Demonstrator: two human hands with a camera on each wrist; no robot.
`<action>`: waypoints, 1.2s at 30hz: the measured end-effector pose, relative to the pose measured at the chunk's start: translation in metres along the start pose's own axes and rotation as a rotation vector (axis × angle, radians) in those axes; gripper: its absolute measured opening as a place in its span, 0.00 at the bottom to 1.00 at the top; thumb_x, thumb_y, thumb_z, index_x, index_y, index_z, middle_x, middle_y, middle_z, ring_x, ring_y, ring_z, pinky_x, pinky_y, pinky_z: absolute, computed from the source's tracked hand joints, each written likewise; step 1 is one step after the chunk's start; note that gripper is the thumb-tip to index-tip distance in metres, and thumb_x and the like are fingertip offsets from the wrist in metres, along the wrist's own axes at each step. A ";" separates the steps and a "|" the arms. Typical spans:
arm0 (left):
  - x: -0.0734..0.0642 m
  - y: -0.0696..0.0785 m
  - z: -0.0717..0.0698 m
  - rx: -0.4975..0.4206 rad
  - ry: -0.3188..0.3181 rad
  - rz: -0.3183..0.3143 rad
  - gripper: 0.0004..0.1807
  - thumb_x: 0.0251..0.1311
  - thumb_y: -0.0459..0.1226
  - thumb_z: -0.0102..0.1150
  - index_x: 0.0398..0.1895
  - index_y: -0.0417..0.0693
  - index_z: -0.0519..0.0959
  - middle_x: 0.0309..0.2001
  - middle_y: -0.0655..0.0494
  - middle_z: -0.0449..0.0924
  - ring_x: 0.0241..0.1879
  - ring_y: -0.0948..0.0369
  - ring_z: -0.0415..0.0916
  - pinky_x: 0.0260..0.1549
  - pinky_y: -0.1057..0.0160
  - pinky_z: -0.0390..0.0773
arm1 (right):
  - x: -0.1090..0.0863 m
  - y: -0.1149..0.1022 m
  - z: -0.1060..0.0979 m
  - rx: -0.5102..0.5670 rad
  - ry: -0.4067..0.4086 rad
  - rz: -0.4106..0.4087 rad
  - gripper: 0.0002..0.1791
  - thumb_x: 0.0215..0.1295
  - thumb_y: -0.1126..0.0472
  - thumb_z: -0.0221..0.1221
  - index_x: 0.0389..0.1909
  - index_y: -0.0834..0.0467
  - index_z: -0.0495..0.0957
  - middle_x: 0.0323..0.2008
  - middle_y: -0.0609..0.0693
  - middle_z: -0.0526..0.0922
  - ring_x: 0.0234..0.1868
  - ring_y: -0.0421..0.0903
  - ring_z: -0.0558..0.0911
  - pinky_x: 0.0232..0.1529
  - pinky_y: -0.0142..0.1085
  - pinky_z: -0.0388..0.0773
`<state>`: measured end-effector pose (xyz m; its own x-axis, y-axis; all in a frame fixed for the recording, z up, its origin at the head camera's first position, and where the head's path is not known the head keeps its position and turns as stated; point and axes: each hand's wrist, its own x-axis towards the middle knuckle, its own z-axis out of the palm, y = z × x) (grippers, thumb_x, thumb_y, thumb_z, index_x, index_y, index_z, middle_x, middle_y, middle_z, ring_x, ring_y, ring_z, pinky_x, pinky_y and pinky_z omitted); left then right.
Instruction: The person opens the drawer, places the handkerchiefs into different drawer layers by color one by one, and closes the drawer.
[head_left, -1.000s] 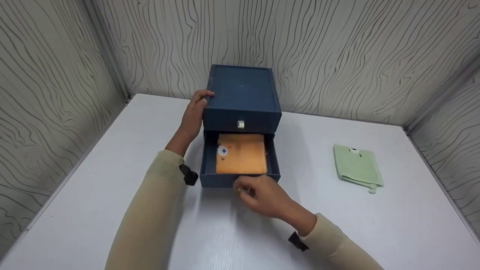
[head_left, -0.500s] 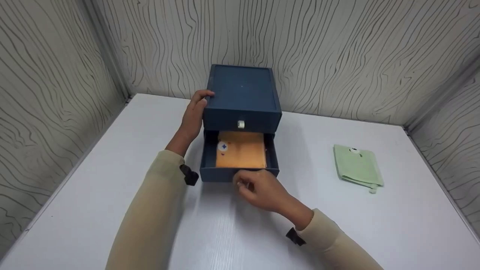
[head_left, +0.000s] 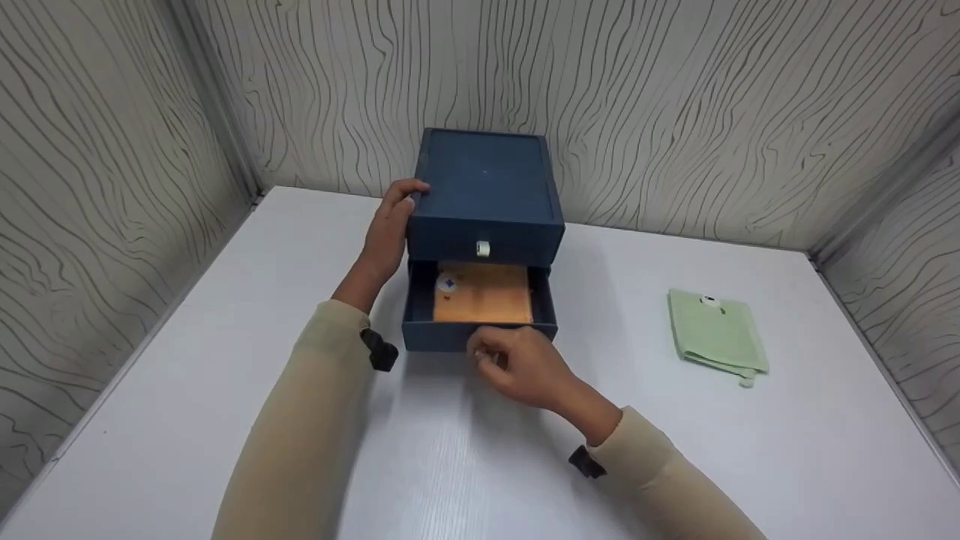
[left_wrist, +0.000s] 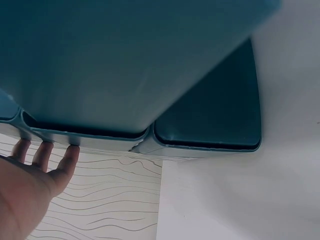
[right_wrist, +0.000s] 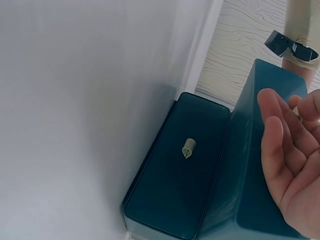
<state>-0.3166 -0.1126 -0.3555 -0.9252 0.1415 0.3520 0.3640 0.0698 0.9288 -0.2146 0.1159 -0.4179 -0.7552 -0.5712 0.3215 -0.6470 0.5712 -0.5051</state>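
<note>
A dark blue drawer cabinet stands at the middle back of the table. Below its top drawer, another drawer is partly pulled out, with a folded orange cloth lying inside. My right hand pinches this drawer's small pale knob between thumb and finger. My left hand rests against the cabinet's left side, fingertips at the top edge. Its fingers look extended against the cabinet wall in the left wrist view. The cloth's front end is hidden behind the drawer front.
To the right on the white table lies a folded green cloth with a round white patch and a small loop. A lower shut drawer with a pale knob shows in the right wrist view. Patterned walls enclose the table.
My right hand has moved away from me, sliding the drawer farther into the cabinet, so less of the orange cloth shows. My left hand has stayed in place.
</note>
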 end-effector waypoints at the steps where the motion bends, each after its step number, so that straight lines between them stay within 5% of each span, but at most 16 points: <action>1: 0.000 0.000 0.000 0.000 -0.001 0.006 0.21 0.73 0.37 0.29 0.60 0.40 0.67 0.68 0.46 0.60 0.45 0.56 0.63 0.45 0.61 0.63 | 0.001 0.001 0.000 -0.001 0.000 0.002 0.07 0.65 0.61 0.55 0.33 0.49 0.81 0.26 0.37 0.81 0.23 0.32 0.73 0.26 0.28 0.72; 20: 0.000 -0.002 0.000 0.002 0.017 0.037 0.21 0.71 0.36 0.29 0.59 0.39 0.67 0.68 0.46 0.60 0.60 0.56 0.63 0.57 0.59 0.63 | 0.010 0.009 0.001 -0.013 0.021 0.019 0.06 0.63 0.62 0.56 0.33 0.50 0.82 0.27 0.37 0.81 0.24 0.33 0.74 0.28 0.28 0.72; 27: 0.015 -0.029 0.000 -0.042 0.020 0.046 0.21 0.71 0.37 0.27 0.58 0.42 0.67 0.64 0.48 0.60 0.32 0.59 0.61 0.37 0.63 0.63 | 0.015 0.012 0.000 -0.031 0.040 0.003 0.09 0.63 0.63 0.54 0.32 0.47 0.81 0.28 0.37 0.83 0.22 0.32 0.73 0.27 0.29 0.72; 36: 0.017 -0.036 0.001 -0.020 0.055 0.087 0.20 0.70 0.40 0.29 0.55 0.46 0.70 0.62 0.53 0.64 0.37 0.58 0.64 0.39 0.64 0.65 | 0.028 0.020 -0.001 0.016 0.042 0.030 0.08 0.61 0.63 0.55 0.31 0.50 0.82 0.29 0.38 0.83 0.29 0.32 0.78 0.33 0.31 0.76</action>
<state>-0.3448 -0.1118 -0.3830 -0.8950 0.0914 0.4366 0.4414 0.0402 0.8964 -0.2487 0.1117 -0.4177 -0.7780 -0.5285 0.3397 -0.6229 0.5780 -0.5273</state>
